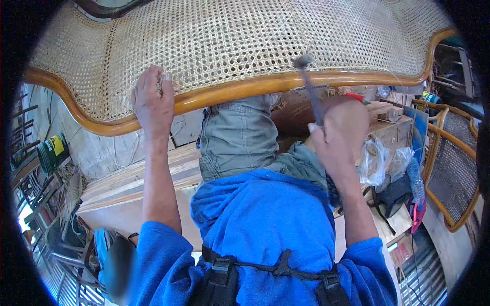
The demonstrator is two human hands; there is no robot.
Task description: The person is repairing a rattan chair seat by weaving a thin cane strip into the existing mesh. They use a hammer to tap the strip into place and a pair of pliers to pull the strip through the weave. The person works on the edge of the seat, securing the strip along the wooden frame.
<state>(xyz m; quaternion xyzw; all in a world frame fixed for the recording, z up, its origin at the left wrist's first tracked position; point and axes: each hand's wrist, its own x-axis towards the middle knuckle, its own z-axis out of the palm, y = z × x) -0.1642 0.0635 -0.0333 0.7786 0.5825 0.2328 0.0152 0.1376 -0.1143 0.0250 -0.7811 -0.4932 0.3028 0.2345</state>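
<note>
A large woven cane panel (245, 41) in a curved, varnished wooden frame (229, 99) lies across my lap and stretches away from me. My left hand (154, 104) lies over the near rail, its fingers curled against the edge of the weave. Thumb and forefinger are close together around something too small to make out. In my right hand (334, 145) is a hammer (312, 97), gripped by its handle. The hammer's head is raised over the near rail, to the right of the middle, apart from my left hand.
At the right stands another cane-panelled wooden frame (451, 163). Clear plastic bags (375, 160) and a plastic bottle (416, 183) lie nearer, beside a wooden box. Stacked boards (138, 183) are under me at left, with a green can (52, 153) and chair frames farther left.
</note>
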